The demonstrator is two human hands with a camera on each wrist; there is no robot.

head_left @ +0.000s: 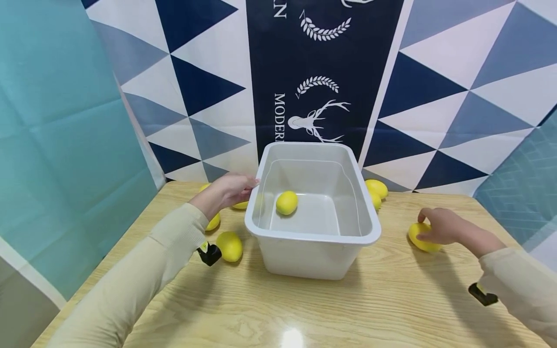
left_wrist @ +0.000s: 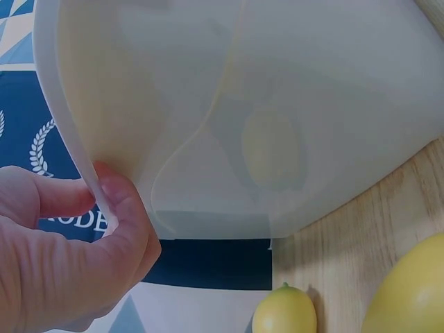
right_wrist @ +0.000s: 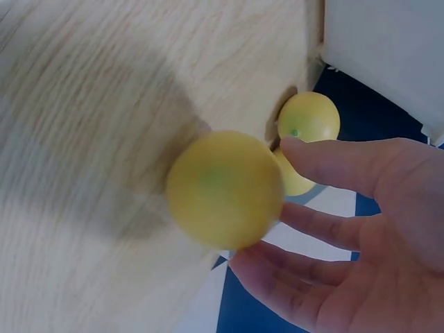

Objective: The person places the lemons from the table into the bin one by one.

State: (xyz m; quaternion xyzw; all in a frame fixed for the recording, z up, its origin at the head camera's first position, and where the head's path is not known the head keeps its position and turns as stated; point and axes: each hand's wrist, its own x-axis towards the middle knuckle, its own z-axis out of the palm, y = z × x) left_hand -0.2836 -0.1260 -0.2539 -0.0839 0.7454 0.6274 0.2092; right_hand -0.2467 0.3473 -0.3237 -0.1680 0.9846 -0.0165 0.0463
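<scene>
A white plastic bin [head_left: 304, 258] stands on the table with one yellow lemon [head_left: 286, 203] on its floor. My left hand [head_left: 235, 189] pinches the bin's left rim between thumb and fingers; the left wrist view shows the thumb and fingers on either side of that rim. Out to the right of the bin, my right hand [head_left: 446, 226] has its thumb and fingers around another lemon [head_left: 421, 241]. Seen from the right wrist, this held lemon [right_wrist: 222, 191] sits at the fingertips, close over the wood.
Several more lemons lie left of the bin, one of them [head_left: 229, 246] near its front left corner. Two lemons [head_left: 376, 188] sit behind the bin's right side. A patterned cloth [head_left: 209, 96] hangs along the back edge of the wooden table [head_left: 261, 309].
</scene>
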